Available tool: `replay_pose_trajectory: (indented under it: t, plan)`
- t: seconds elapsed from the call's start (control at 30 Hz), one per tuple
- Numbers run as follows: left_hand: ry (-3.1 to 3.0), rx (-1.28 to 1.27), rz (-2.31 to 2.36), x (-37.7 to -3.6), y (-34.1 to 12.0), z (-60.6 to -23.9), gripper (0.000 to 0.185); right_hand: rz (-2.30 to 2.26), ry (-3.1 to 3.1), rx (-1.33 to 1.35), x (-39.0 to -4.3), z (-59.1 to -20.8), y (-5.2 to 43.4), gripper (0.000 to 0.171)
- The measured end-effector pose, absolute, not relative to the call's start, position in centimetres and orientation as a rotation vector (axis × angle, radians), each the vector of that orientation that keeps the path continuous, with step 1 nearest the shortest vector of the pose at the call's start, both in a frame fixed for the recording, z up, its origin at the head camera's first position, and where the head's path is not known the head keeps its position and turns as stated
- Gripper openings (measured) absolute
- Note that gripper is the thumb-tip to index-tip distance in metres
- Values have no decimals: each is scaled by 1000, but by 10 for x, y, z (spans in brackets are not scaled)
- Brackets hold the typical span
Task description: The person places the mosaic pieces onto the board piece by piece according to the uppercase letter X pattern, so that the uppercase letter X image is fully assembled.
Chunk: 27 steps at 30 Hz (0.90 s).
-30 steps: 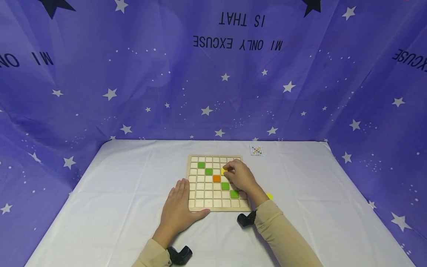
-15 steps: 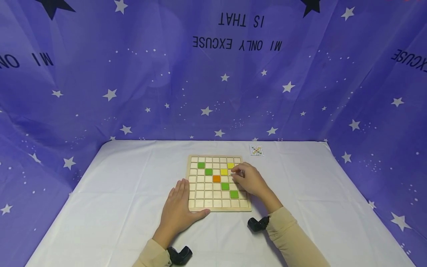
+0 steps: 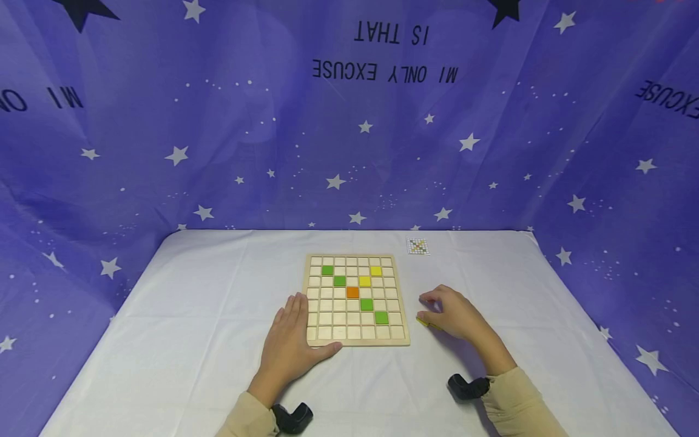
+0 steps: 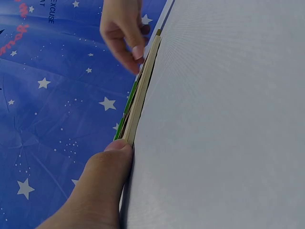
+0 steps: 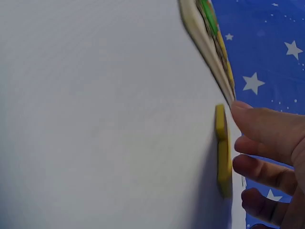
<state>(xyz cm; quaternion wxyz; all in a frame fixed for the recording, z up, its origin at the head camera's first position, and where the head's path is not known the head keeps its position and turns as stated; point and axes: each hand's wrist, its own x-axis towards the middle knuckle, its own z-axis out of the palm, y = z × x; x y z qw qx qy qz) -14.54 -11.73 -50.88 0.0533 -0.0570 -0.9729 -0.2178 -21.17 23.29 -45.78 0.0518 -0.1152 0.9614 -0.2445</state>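
Yellow tiles (image 5: pixel 222 152) on bench beside board (image 3: pixel 404 303): right hand (image 3: pixel 455 315), fingers curled, reaches them ungrasped; flat, relaxed left hand (image 3: pixel 289 346) steadies board; pinching one seems next.

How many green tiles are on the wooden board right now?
4, in a diagonal on the wooden board: upper left green tile, the next, one below the orange tile, and the lowest. None looks hidden.

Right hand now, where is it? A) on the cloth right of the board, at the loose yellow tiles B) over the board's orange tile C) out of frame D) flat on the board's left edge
A: the right hand is off the board, its fingers just beside the yellow tiles lying on the cloth.
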Motion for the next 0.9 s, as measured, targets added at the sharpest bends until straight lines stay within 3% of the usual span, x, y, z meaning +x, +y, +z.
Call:
replay_pose_trajectory:
  t: [0.3, 0.63, 0.9]
  plan:
    - [-2958, -167, -672, -145, -119, -510, 134, -762, 2940, -360, -202, -463, 240, 18]
    - [-2963, -172, -675, -145, -118, -509, 133, -951, 2939, -363, -208, -468, 231, 14]
    - [-2950, -176, -675, -145, -118, -509, 133, -1201, 2868, -331, -215, -464, 187, 12]
